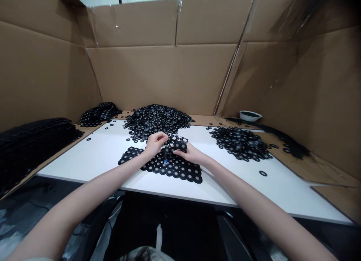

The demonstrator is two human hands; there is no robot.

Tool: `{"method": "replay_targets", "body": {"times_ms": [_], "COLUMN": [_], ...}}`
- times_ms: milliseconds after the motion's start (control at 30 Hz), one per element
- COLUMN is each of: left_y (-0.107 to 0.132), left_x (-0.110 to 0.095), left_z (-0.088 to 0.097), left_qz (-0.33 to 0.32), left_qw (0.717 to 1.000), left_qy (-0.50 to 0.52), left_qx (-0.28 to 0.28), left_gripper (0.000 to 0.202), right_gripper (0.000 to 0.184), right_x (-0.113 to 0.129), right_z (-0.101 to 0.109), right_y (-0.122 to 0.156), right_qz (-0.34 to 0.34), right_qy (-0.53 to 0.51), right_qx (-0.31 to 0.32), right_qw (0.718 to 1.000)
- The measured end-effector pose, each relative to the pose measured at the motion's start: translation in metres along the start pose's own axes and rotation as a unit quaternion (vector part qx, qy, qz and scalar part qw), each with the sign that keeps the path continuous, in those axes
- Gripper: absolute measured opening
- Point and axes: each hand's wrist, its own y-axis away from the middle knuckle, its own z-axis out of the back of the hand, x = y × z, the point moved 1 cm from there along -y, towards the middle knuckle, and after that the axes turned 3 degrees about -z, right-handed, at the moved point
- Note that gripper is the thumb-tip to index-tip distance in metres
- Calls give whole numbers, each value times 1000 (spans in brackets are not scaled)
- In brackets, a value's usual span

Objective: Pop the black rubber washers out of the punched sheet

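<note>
A sheet of joined black rings (180, 170) with pale centres lies across the front of the white table, its upper part folded and lifted. My right hand (192, 154) is closed on this lifted part, the thumb lying over it. At the sheet's far left side, my left hand (155, 144) is closed in a pinch. Whatever sits between its fingertips is too small to make out. A small blue piece (166, 161) shows on the sheet below both hands.
Loose black rings form a big heap (158, 120) behind my hands and a smaller heap (241, 142) to the right. A white bowl (250, 116) stands at the back right, near dark strands (282, 137). Black strands (36, 141) lie left. Cardboard walls (158, 77) surround the table (93, 159).
</note>
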Motion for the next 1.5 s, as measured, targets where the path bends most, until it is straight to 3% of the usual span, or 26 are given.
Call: {"method": "replay_targets", "body": {"times_ms": [367,1000,1333,1433,1500], "left_y": [0,1,1,-3,-6], "left_x": [3,-1,-1,7,16], "left_z": [0,0,-2,9,21], "left_qz": [6,12,1,2,16], "left_qw": [999,999,999,997,986], "left_qy": [-2,8,16,23,31], "left_qx": [-40,-45,-39,-77,-160], "left_gripper": [18,17,17,17,17], "right_gripper": [21,14,6,15,21], "right_x": [3,4,-1,-6,-9], "right_z": [0,1,0,0,0], "right_y": [-4,-5,-8,-4,1], "right_qz": [-9,18,-45,-61,-35], "right_qy": [-26,-34,-30,-29,-54], "right_qx": [10,30,1,-6,21], "right_qw": [1000,999,999,998,998]}}
